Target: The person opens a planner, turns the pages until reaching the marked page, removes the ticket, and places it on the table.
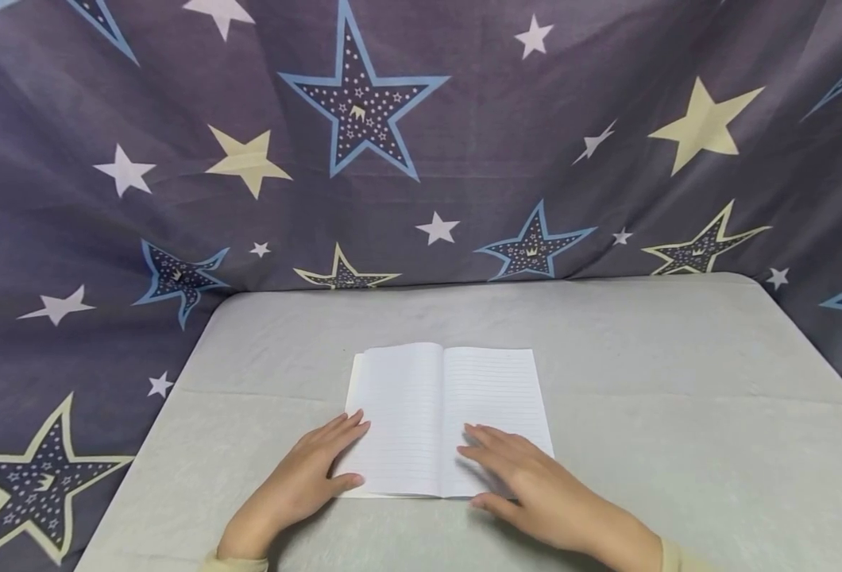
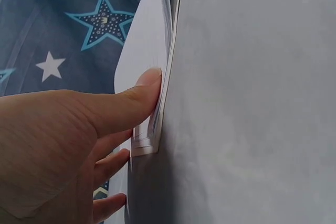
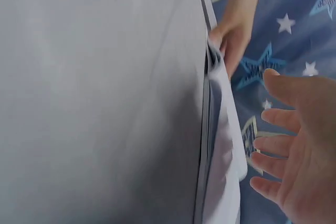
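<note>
An open notebook [image 1: 403, 413] with lined white pages lies on the pale grey table, its fold running away from me. My left hand [image 1: 299, 481] rests at the notebook's left edge, fingers extended. In the left wrist view, the left thumb [image 2: 142, 95] lies on the page edges near the lower corner, while the other fingers are spread and nearly straight. Above the right-hand page is my right hand [image 1: 535, 488], its fingers loosely extended. The right wrist view shows that right hand [image 3: 304, 150] apart from the raised, curved pages [image 3: 226, 140], holding nothing.
A light grey cloth covers the table [image 1: 678, 413]. Behind it and along both sides hangs a dark curtain [image 1: 478, 151] printed with blue, yellow and white stars. The table's back edge meets this fabric.
</note>
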The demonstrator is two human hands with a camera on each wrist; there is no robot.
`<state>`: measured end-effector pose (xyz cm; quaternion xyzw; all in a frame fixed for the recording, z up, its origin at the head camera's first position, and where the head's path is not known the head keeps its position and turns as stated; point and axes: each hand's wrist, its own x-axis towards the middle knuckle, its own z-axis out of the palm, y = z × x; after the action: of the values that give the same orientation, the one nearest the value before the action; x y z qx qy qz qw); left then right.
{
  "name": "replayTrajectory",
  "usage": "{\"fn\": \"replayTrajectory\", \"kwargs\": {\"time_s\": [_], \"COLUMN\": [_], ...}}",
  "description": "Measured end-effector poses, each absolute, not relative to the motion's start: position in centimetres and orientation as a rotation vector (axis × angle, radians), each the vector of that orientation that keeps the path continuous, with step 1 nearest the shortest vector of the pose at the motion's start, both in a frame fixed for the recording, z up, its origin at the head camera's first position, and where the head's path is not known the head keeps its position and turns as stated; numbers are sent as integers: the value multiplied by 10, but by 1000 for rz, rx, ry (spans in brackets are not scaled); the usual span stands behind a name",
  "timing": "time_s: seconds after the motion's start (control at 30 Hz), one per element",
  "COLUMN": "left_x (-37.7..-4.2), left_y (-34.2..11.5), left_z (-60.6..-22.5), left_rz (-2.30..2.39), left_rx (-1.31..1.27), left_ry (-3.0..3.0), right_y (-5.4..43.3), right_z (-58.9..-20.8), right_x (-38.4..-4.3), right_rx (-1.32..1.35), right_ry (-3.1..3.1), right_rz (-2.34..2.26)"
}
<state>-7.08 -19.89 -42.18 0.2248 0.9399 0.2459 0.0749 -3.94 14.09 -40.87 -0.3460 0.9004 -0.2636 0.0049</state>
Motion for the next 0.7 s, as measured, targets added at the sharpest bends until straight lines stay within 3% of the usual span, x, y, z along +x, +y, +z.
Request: {"fn": "replayTrajectory", "kwargs": {"time_s": [0.4, 0.7], "left_x": [-69, -68], "left_y": [-200, -202], "left_z": [-422, -424], "left_rz": [749, 742], "left_rx": [673, 660], "left_ry": [2819, 2819], "right_y": [203, 219], "right_z": [-416, -423], "right_x": [-48, -51], "right_rx": [-939, -939], "right_ry": [2915, 2884], "right_rz": [-777, -720]}}
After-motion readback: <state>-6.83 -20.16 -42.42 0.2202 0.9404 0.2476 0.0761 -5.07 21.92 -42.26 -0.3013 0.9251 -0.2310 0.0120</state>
